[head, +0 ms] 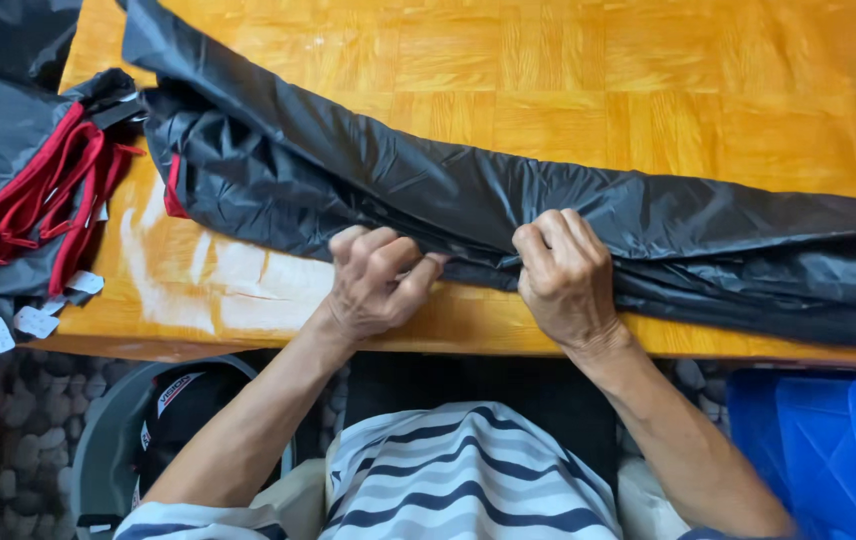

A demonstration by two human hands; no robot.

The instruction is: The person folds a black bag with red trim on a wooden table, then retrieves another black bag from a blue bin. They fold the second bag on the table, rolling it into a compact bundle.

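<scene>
A long folded black plastic bag point(508, 190) lies across the orange wooden table point(648, 90), running from the top left to the right edge. My left hand point(373, 280) pinches the bag's near edge with curled fingers. My right hand point(563, 275) grips the same near edge a little to the right, knuckles up. A red drawstring point(172, 190) shows at the bag's left end.
A stack of grey bags with red drawstrings point(43, 190) and white paper tags point(36, 320) lies at the table's left edge. A grey bin point(113, 440) stands on the pebble floor below left. A blue plastic crate point(828, 440) sits below right.
</scene>
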